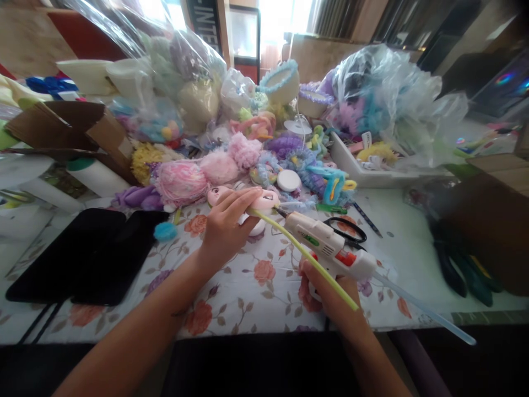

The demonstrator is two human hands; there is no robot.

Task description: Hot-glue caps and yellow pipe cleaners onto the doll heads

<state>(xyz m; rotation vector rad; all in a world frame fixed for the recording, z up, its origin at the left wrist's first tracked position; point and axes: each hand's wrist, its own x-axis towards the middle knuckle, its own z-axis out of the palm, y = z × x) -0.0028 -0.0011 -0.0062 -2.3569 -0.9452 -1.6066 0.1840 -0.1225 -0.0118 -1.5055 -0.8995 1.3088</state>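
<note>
My left hand (227, 226) is closed around a pale pink doll head (270, 199), its fingers lying across the middle of the face. On either side of them a painted eye shows. A thin yellow-green strip (308, 256) runs from the head, beside my left thumb, down over my right wrist. My right hand (330, 292) grips a white hot glue gun (324, 238) by its handle. The gun's nozzle is close to the head and the strip; whether it touches them I cannot tell. A long clear glue stick (430, 311) sticks out of the gun's back.
Yarn and fluffy pieces such as a pink ball (182, 183) pile up behind my hands. Black scissors (349, 229) lie behind the gun, a pencil (367, 219) beyond them. Two black tablets (70, 256) lie left, pliers (450, 264) right. A white tray (351, 165) stands at back right.
</note>
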